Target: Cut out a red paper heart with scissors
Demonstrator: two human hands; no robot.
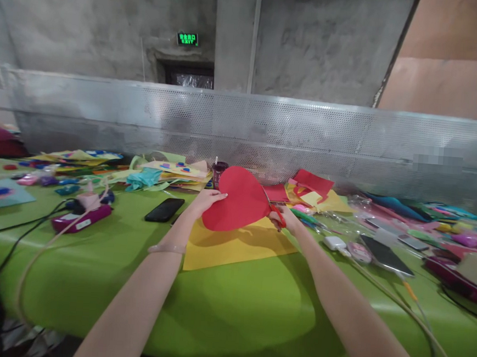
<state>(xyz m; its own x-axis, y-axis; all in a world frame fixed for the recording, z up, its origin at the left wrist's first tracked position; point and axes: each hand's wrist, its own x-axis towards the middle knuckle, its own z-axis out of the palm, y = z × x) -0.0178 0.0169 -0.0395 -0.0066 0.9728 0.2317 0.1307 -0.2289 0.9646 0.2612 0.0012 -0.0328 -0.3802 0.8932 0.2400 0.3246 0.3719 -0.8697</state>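
A large piece of red paper [239, 200] with a rounded, heart-like outline is held up in the middle of the head view. My left hand [207, 201] is closed on its left edge, the thumb lying on the front. In my right hand [287, 220] are scissors with red handles [277, 214], gripped at the handles. Their blades lie against the paper's right edge; whether they are open I cannot make out. Beneath the red paper, a yellow sheet [216, 249] rests on the green table and is partly covered.
Left of my hands lie a black phone [164, 209] and a purple power strip [81, 218] with cables. A dark cup [219, 171] stands behind the red paper. Red scraps [315, 182], a white case [335, 243] and another phone [386, 255] are on the right. A perforated metal barrier [308, 134] runs behind.
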